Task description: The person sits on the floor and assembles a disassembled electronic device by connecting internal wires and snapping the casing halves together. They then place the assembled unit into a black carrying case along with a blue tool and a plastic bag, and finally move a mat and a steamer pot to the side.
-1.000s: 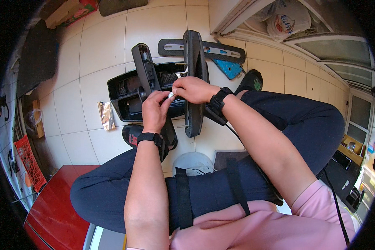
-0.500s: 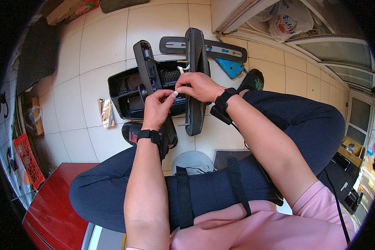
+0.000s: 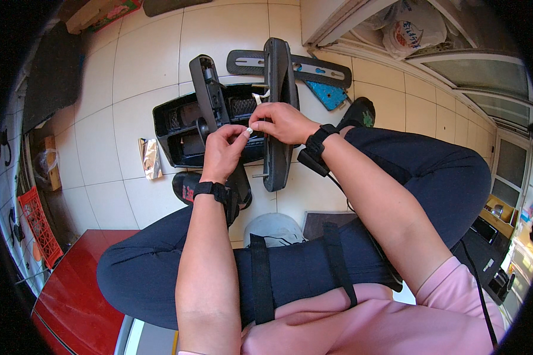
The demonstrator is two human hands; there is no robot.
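Observation:
I sit over a tiled floor with black chair parts in front of me. My left hand pinches a small white piece between thumb and forefinger. My right hand grips a thin white strip against a long black armrest that stands on edge. A second black armrest leans on a black plastic base just left of my left hand. Both wrists wear black bands.
A flat grey metal bracket and a blue plate lie beyond the armrest. A foil packet lies on the tiles at left. A red cabinet stands at lower left, a white bucket between my legs.
Both hands have drifted slightly up and apart; the left hand has turned so the small white piece shows between its fingertips. The armrests have not moved.

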